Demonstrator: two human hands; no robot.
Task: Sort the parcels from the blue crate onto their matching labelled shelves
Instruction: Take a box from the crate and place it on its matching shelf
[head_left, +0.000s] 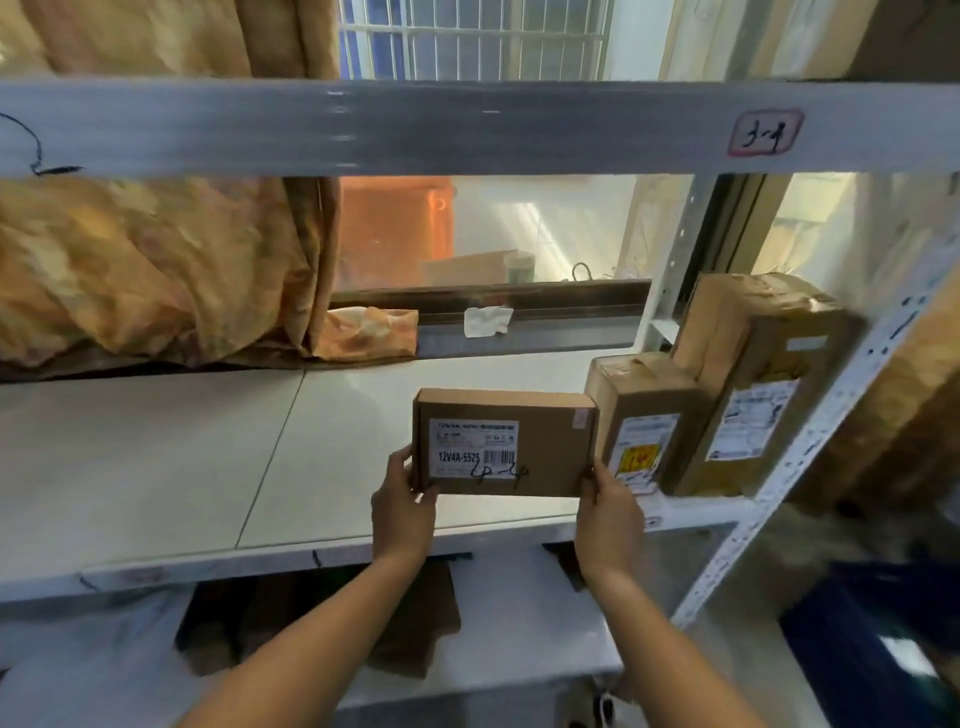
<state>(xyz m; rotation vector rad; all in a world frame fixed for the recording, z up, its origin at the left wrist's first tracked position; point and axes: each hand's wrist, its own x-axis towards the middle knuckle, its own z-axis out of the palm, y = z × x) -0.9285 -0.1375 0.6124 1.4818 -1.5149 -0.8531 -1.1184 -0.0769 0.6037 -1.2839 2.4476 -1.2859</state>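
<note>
Flat brown cardboard parcel (550, 447) with a white printed label is held upright, label toward the camera, over the white shelf board (156, 457), just left of the boxes already stacked there. Whether its lower edge is touching the board cannot be told.

Left hand (402, 506) is clamped on the lower left edge, thumb on the front face, fingers wrapped behind. Right hand (610, 512) is pinching the lower right corner the same way.

Done so far, judged from layout:
- A small taped brown carton (644, 415) and a taller taped brown carton (763, 374) are standing at the right end of this shelf, touching each other.
- Brown packages (415, 623) are seen on the shelf below, in shadow; count unclear.

Left:
- The current parcel is not yet released. A handwritten code on its label is read as roughly "4-4", with low confidence.
- The pink-edged tag (764, 132) on the beam above is marked "3-4". A tag for this level is half hidden by the right hand and unreadable, so the match is unconfirmed.
- A dark blue shape at lower right is taken to be the blue crate (872, 639). It is blurred and its contents are not visible, so the remaining count is unknown.

Most of the shelf board left of the parcel is bare.
</note>
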